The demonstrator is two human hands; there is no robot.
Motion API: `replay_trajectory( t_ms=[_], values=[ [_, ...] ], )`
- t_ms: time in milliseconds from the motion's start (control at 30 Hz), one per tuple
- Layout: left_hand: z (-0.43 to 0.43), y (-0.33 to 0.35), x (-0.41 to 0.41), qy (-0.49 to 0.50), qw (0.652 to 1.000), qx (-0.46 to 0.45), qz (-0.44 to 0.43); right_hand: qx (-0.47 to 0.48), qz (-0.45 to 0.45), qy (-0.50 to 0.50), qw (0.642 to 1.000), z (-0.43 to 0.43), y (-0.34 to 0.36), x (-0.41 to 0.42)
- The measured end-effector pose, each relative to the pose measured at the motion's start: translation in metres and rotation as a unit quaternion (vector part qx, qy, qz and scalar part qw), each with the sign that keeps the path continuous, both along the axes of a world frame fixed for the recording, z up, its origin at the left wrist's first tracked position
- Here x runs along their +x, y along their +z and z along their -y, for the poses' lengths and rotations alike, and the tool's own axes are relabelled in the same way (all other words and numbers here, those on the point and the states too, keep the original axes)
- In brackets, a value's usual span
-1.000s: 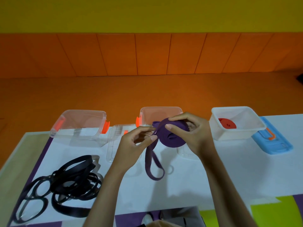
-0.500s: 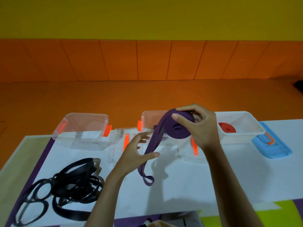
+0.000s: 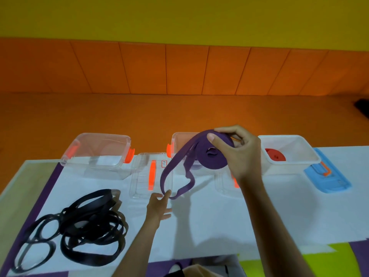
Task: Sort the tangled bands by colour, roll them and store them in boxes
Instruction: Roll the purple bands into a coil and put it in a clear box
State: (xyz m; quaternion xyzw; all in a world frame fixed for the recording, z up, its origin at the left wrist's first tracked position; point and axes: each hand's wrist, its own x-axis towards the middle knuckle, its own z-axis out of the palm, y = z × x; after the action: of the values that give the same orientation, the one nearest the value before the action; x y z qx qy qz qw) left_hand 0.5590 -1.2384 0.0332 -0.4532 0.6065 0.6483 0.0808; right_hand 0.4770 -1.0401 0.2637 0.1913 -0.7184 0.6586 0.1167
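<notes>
purple flat elastic band [image 3: 211, 159], part-rolled: right hand [image 3: 239, 154] grips roll; left hand [image 3: 158, 206], fingers straight, touches tail; red coiled band [image 3: 275, 155] boxed; black tangled bands [image 3: 85, 222] unsorted.

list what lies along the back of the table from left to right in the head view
clear box with orange clips → clear lid with orange handle → purple band roll gripped by the right hand → white box holding a red roll → blue lid
</notes>
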Motion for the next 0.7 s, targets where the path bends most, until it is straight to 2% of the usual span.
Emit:
replay_trajectory(
  t_ms=[100,267,533,700],
  values=[
    [0.001,-0.008,-0.003,0.075,0.99,0.121,-0.013,0.005,0.006,-0.021,1.0,0.0,-0.005,-0.004],
    [0.008,-0.018,0.001,0.158,0.977,0.14,-0.04,0.009,0.016,-0.036,0.999,-0.001,-0.015,-0.009],
    [0.026,-0.023,0.011,0.161,0.956,0.222,-0.104,0.022,0.044,-0.071,0.996,-0.012,-0.035,-0.025],
    [0.031,-0.024,0.011,0.166,0.944,0.269,-0.097,0.013,0.058,-0.086,0.995,-0.019,-0.044,-0.034]
  ],
)
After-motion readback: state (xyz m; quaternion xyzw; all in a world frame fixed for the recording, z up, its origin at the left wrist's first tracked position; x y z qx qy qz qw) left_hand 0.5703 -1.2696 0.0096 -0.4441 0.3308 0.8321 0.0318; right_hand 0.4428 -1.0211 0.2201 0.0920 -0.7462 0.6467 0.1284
